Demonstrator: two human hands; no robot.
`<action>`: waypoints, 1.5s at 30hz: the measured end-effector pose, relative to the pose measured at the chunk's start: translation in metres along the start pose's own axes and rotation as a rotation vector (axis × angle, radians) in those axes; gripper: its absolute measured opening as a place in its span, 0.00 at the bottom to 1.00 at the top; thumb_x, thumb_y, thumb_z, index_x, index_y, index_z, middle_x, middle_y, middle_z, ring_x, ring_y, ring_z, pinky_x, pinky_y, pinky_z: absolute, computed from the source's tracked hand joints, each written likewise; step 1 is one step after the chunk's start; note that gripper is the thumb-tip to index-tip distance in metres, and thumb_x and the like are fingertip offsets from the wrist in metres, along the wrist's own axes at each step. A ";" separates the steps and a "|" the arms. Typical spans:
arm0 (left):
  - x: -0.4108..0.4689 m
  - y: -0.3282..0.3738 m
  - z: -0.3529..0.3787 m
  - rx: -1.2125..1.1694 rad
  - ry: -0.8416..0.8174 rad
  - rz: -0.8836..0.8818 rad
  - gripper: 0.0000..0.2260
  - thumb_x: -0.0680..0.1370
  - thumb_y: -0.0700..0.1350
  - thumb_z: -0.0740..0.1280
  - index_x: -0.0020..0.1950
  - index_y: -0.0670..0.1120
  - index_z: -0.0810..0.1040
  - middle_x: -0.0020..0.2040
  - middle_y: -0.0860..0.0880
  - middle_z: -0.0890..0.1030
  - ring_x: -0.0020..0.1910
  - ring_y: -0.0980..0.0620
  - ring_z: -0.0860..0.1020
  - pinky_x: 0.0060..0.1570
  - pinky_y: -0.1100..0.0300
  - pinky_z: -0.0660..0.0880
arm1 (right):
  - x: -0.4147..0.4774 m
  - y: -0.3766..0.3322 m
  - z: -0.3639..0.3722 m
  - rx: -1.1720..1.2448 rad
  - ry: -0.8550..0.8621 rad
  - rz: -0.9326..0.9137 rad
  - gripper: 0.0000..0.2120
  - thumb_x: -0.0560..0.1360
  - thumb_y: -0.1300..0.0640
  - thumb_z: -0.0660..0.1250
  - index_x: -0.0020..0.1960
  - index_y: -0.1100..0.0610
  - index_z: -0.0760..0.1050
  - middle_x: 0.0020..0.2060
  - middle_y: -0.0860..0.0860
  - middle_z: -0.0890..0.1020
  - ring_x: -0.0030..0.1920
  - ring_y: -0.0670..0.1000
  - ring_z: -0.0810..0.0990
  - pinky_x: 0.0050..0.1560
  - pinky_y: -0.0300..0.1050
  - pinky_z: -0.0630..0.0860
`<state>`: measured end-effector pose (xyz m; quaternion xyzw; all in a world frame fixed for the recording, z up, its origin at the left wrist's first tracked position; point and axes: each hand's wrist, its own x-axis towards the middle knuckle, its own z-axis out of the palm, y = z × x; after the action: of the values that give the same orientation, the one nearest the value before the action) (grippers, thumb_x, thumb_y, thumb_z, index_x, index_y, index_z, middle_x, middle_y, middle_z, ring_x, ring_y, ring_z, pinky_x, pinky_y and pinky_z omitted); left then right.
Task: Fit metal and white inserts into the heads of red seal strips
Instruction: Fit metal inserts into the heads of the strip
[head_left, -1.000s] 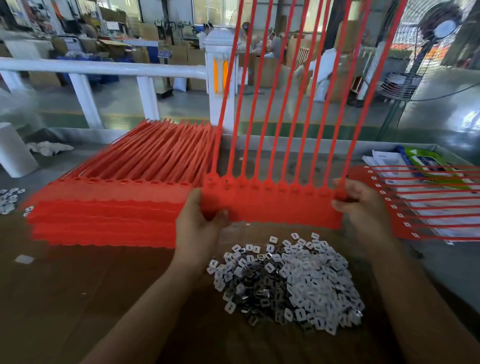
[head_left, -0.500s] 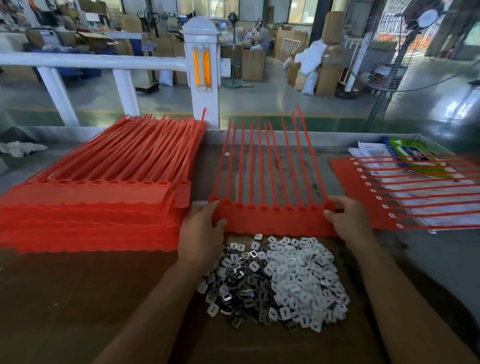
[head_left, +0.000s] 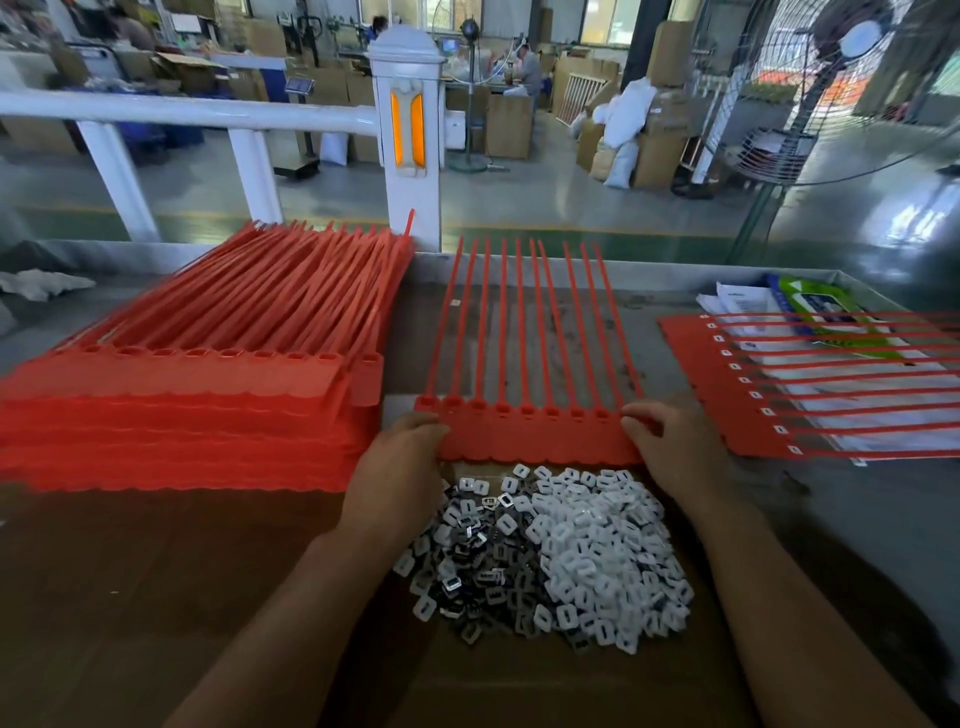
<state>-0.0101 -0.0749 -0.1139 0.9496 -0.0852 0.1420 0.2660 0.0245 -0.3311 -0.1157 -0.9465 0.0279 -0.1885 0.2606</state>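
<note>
Red strip sheet (head_left: 535, 441) lies flat on the worktop (head_left: 130, 597), about mid-width, head band toward the near edge, thin tails running straight to the far edge. Heads look empty, open sockets in a row.

Left hand (head_left: 400, 457) grips the sheet's left end, fingers curled on the band's corner. Right hand (head_left: 670, 447) grips the right end, fingers curled over the last head. Both palms down, forearms coming in from the near edge.

Just nearer than the band, between the wrists, is one loose heap of inserts: white inserts (head_left: 602, 551) on the right side, metal inserts (head_left: 478, 566) darker and shiny on the left, mixed where they meet. The heap touches or nearly touches the band's scalloped edge, cannot tell which.

Toward the left edge sits a tall stack of red strips (head_left: 197, 400), same orientation, tails fanned to the far edge; its right side is just beside the left hand. Toward the right edge is a second sheet (head_left: 727, 384), turned sideways with tails pointing right, small white squares showing in its heads. It overlaps papers (head_left: 743, 306) and a green packet (head_left: 815, 306) near the far right corner.

Beyond the far edge: white railing post (head_left: 410, 140), pedestal fan (head_left: 831, 78) to the right.
</note>
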 end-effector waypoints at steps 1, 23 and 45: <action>-0.001 -0.001 0.001 -0.006 -0.056 0.006 0.19 0.74 0.30 0.59 0.61 0.43 0.77 0.65 0.47 0.74 0.63 0.50 0.72 0.62 0.62 0.66 | -0.001 -0.001 0.000 -0.002 -0.035 0.001 0.09 0.74 0.60 0.67 0.53 0.59 0.81 0.53 0.53 0.81 0.55 0.51 0.75 0.46 0.29 0.58; 0.005 -0.004 -0.002 -0.831 -0.072 -0.352 0.14 0.78 0.33 0.58 0.56 0.46 0.79 0.45 0.57 0.79 0.38 0.68 0.79 0.33 0.76 0.72 | -0.028 -0.109 0.009 -0.030 -0.639 -0.442 0.10 0.75 0.55 0.66 0.54 0.52 0.80 0.51 0.47 0.81 0.50 0.45 0.77 0.50 0.39 0.72; 0.003 -0.004 0.011 -0.407 -0.029 -0.166 0.16 0.76 0.31 0.57 0.57 0.42 0.79 0.55 0.48 0.80 0.52 0.58 0.74 0.50 0.68 0.67 | -0.033 -0.112 0.009 0.038 -0.701 -0.423 0.11 0.71 0.53 0.70 0.53 0.53 0.81 0.42 0.42 0.75 0.44 0.40 0.73 0.44 0.32 0.68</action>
<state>-0.0037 -0.0776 -0.1237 0.8822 -0.0377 0.0857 0.4615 -0.0076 -0.2252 -0.0778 -0.9332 -0.2615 0.0954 0.2273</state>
